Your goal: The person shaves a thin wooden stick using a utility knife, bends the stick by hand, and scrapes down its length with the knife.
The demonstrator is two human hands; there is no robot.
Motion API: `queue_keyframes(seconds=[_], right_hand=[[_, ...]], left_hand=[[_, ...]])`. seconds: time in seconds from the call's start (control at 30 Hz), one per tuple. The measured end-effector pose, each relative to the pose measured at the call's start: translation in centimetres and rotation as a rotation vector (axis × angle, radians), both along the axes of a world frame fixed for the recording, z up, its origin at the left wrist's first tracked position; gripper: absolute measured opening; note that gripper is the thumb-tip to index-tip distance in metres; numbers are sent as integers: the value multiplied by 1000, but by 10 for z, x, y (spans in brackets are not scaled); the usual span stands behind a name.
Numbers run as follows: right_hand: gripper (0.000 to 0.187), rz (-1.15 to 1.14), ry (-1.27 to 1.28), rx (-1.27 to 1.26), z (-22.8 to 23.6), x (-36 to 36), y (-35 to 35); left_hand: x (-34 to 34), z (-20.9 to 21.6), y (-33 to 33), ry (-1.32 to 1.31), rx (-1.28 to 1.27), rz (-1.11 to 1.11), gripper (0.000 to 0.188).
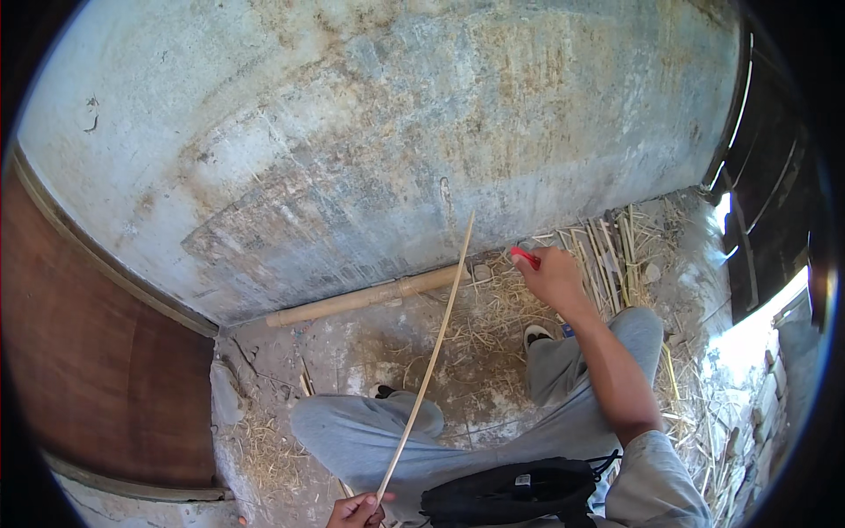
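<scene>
My left hand [356, 510], low in the view, pinches the lower end of a long, thin bamboo strip [429, 370]. The strip slants up and away to the right, its far tip standing free in front of the wall. Out to the right and farther forward, my right hand [554, 277] is closed around a small red tool [525, 258]. Only its red end shows past the fingers, so its kind is hidden. The tool and the strip are apart.
A thick bamboo pole [370, 297] lies along the base of the stained wall [370, 150]. Split bamboo strips [607, 255] and pale shavings [493, 317] litter the ground at right. A black bag [510, 488] rests at my lap. A brown door panel [106, 352] stands left.
</scene>
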State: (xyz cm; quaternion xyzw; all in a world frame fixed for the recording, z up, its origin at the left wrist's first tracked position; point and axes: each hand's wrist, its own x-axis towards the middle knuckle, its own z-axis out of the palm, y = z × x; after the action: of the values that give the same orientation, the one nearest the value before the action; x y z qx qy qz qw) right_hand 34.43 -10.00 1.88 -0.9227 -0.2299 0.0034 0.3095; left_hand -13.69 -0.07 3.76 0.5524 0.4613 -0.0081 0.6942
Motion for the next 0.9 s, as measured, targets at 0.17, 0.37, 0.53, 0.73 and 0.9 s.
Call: queue_keyframes(seconds=[0.17,0.37,0.53,0.73,0.9], right_hand=[[40,93,-1,331,3,-2,6],[36,190,146,526,5,-22,12],[41,261,327,726,-8,-19,16],[42,252,322,686,5,-25,10],[34,368,41,677,11,-35,13]], left_hand=[[10,-25,17,-125,-49,-193,45],[46,-14,24,-139,-152,-155,46],[62,-13,38,-153,-159,-218,43],[65,-5,50,-89,30,-325,43],[71,-2,65,-106,286,-367,31]])
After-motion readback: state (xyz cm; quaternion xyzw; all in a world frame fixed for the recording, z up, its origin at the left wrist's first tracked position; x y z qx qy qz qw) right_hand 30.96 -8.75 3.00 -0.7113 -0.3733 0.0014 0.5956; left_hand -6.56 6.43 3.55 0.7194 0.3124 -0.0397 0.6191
